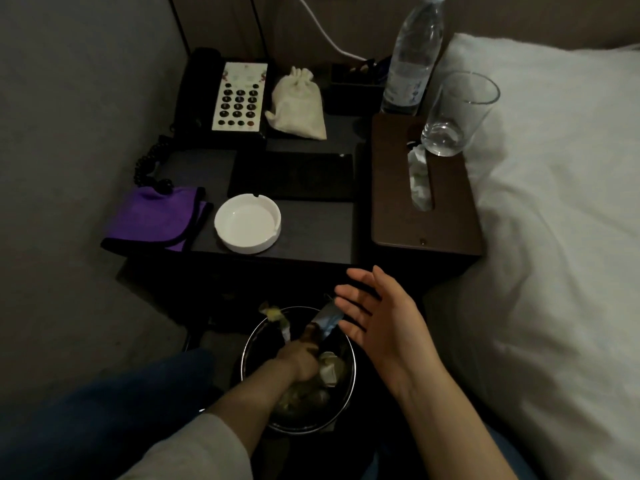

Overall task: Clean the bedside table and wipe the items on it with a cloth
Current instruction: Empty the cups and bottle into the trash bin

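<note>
The dark bedside table (311, 233) carries a folded purple cloth (156, 220) at its left front corner and an empty white ashtray (247, 223) beside it. Behind them lie a flat black pad (292, 176), a black telephone (228, 98) and a cream drawstring pouch (298, 105). My left hand (299, 363) reaches into a round bin (349, 382) on the floor, fingers curled round a bluish wrapper (328, 318). My right hand (375, 318) hovers over the bin's right rim, fingers spread, holding nothing.
A brown tissue box (398, 209) stands at the table's right with a glass (453, 116) on it and a water bottle (412, 60) behind. A small dark box (353, 95) sits at the back. The white bed (561, 202) borders the right; a wall is on the left.
</note>
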Demonstrator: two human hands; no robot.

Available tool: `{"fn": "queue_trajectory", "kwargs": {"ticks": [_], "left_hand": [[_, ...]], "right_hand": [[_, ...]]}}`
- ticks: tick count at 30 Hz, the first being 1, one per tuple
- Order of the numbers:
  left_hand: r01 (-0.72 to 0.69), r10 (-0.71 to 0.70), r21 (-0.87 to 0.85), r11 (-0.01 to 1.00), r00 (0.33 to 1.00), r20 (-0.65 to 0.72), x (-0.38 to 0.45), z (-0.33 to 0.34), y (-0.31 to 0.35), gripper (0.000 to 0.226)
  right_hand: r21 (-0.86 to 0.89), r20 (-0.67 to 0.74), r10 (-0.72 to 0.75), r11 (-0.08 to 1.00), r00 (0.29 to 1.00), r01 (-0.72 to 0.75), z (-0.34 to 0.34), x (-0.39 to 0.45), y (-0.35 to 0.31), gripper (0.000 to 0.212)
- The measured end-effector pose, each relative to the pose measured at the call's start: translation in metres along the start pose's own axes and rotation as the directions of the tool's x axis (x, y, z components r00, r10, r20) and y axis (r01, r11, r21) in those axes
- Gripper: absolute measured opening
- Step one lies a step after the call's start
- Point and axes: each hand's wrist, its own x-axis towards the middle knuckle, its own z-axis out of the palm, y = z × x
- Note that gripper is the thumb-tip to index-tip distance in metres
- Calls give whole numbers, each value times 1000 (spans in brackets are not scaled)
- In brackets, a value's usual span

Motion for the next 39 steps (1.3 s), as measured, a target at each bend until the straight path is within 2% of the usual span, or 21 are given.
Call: {"fn": "queue_trajectory", "kwargs": {"ticks": [3,5,7,8,9,11,13,15,17,19,21,25,27,29,31,33,35,36,37,39], "left_hand": [[-12,7,-104,995,999,-40,0,7,4,76],[-37,-18,-290,956,983,-185,-8,12,6,71],[-29,-137,-433,901,928,-347,-20,16,1,65],[25,-210,-432,902,898,-386,-25,18,-4,61],[100,-263,-395,913,884,-386,-28,19,-10,57],[193,-283,-296,935,911,-300,-29,20,-23,49],[171,-231,-269,948,950,-209,-31,16,-29,39],[153,-216,-324,934,962,-167,-33,12,-28,31],[144,-202,-305,941,965,-167,-36,7,-25,30],[125,-189,-272,954,956,-223,-41,0,-20,27],[124,-206,-250,960,919,-337,-45,-10,-18,21],[192,-355,-330,924,754,-553,-52,-49,-26,18],[218,-422,-394,893,709,-565,-49,-71,-38,19],[256,-463,-420,871,712,-527,-41,-88,-52,23],[311,-419,-282,907,728,-542,-33,-95,-60,26],[309,-222,43,950,766,-603,-28,-92,-63,27],[238,10,349,906,813,-582,-26,-83,-62,30],[207,86,448,870,830,-551,-24,-78,-60,32],[193,128,506,841,837,-532,-22,-74,-58,33],[219,121,513,830,828,-548,-17,-69,-51,31]], "right_hand": [[22,-5,-6,1000,1000,6,-1,1,0,36],[30,-12,-5,1000,1000,5,-1,0,-2,36],[27,-14,-5,1000,1000,5,1,-1,-4,36],[25,-14,-4,1000,1000,5,2,-2,-5,37],[22,-14,-4,1000,1000,4,3,-3,-5,37],[13,-15,-2,1000,1000,2,6,-6,-5,37],[8,-19,1,1000,1000,-1,8,-9,-6,36],[5,-28,4,1000,1000,-4,8,-10,-6,36],[6,-41,6,1000,999,-6,8,-12,-8,36],[7,-49,12,1000,999,-12,9,-13,-10,36],[10,-53,17,1000,998,-17,10,-14,-11,36],[2,-43,9,1000,999,-9,11,-15,-11,36],[-1,-35,9,1000,999,-9,11,-13,-9,36],[-5,-28,12,1000,1000,-12,10,-10,-8,34],[-15,-18,19,1000,1000,-19,8,-6,-8,33],[-21,-16,27,999,999,-28,6,-3,-8,31],[-21,-16,33,999,999,-33,5,0,-7,30],[-19,-16,34,999,999,-34,4,1,-6,30],[-16,-15,35,999,999,-35,4,2,-4,30],[-19,-11,32,999,999,-32,3,4,-2,29]]}}
